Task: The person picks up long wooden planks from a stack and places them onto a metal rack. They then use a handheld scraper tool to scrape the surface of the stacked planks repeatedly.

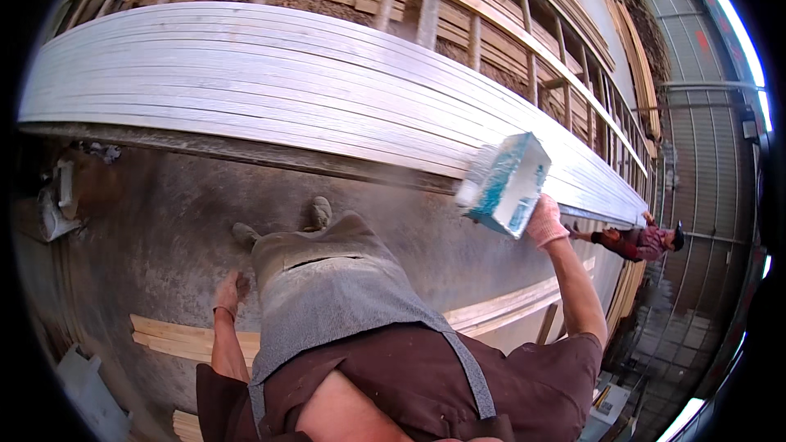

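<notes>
My right hand [546, 222], in a pink glove, is closed on the near end of a teal-and-white box-shaped tool [511, 186]. Its left side looks fuzzy and whitish, and I cannot make out its exact kind. The tool is over the near edge of a long row of white-coated boards [270, 74], laid side by side; whether it touches them is hard to tell. My left hand [230, 291], in a glove too, hangs low beside my grey apron [327, 295]. It holds nothing that I can see, and its fingers look loosely apart.
Wooden racks [475, 8] with stacked brown boards stand beyond the white row. At the far right end another person [647, 241] reaches toward the boards. Bare planks [172, 339] lie behind me on the left, and more planks [508, 303] on the right. A concrete floor [188, 221] surrounds my feet.
</notes>
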Demonstrator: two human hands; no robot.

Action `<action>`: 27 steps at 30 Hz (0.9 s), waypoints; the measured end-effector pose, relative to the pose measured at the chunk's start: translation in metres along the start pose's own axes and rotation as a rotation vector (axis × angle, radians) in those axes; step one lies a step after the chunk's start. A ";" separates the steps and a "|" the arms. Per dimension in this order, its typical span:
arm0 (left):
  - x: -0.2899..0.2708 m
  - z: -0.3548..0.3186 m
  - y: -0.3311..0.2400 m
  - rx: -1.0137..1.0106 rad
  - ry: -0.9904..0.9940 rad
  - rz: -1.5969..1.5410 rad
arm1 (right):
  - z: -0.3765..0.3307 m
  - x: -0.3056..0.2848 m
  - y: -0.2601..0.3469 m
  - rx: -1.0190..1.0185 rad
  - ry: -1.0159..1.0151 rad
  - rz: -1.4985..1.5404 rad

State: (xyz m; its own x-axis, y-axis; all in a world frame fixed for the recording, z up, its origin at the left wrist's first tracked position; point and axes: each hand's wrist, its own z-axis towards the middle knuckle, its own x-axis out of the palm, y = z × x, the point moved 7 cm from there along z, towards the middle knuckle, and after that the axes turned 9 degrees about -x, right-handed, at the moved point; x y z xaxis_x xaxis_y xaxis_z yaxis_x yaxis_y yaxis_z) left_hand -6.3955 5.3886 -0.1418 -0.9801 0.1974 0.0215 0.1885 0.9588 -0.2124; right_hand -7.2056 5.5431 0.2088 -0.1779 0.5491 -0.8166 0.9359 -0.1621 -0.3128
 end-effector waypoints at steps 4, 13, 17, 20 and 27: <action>0.055 -0.007 -0.047 0.092 0.023 0.023 | -0.046 0.002 -0.063 0.087 0.269 -0.221; 0.060 -0.034 -0.064 0.116 -0.009 0.012 | -0.096 0.066 -0.182 0.203 -0.036 -0.285; 0.055 -0.068 -0.100 0.091 -0.087 -0.006 | -0.040 0.029 -0.168 0.337 -0.549 0.718; 0.029 -0.075 -0.085 0.148 -0.115 0.018 | 0.032 -0.007 -0.145 0.316 -0.629 0.841; -0.058 -0.053 0.043 0.040 -0.193 -0.375 | 0.204 -0.158 0.015 -0.157 -0.711 0.483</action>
State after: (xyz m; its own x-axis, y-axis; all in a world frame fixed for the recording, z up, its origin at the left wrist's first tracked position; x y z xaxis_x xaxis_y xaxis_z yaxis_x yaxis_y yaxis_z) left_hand -6.3269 5.4297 -0.1002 -0.9749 -0.2087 -0.0778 -0.1819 0.9476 -0.2624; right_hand -7.2254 5.2864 0.2335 0.1505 -0.2009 -0.9680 0.9797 -0.1012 0.1733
